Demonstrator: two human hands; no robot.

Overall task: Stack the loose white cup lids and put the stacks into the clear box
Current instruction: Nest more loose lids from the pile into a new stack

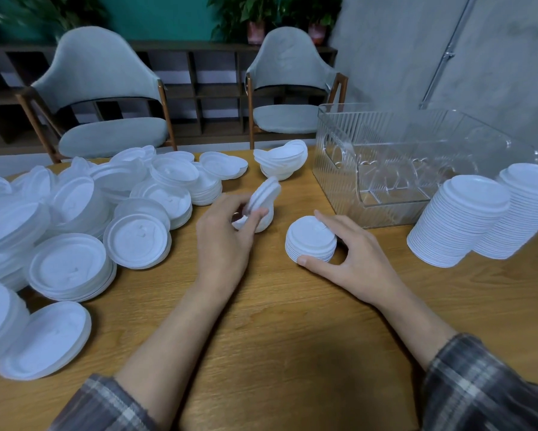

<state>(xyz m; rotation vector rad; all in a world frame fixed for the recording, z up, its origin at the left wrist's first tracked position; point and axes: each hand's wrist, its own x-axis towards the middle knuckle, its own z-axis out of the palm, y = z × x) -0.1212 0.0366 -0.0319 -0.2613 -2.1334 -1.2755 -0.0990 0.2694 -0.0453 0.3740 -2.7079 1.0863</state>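
Head view: left hand (227, 241) pinches tilted lids (263, 197) in its fingers (256, 214) mid-bench (277, 337). The right hand (351, 256) grips a short stack (309, 241) standing there. Loose lids (74, 213) heap along the left edge, and the clear box (333, 169) stands near the far right corner.

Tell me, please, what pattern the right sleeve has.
Grey plaid; the sleeve shows best in the head view.

**Head camera, forward and down**

The wide-angle view hangs close above the table's (277, 337) near edge; it faces the far edge, taking in the clear box (370, 169) toward the far right corner and chairs (106, 98) beyond.
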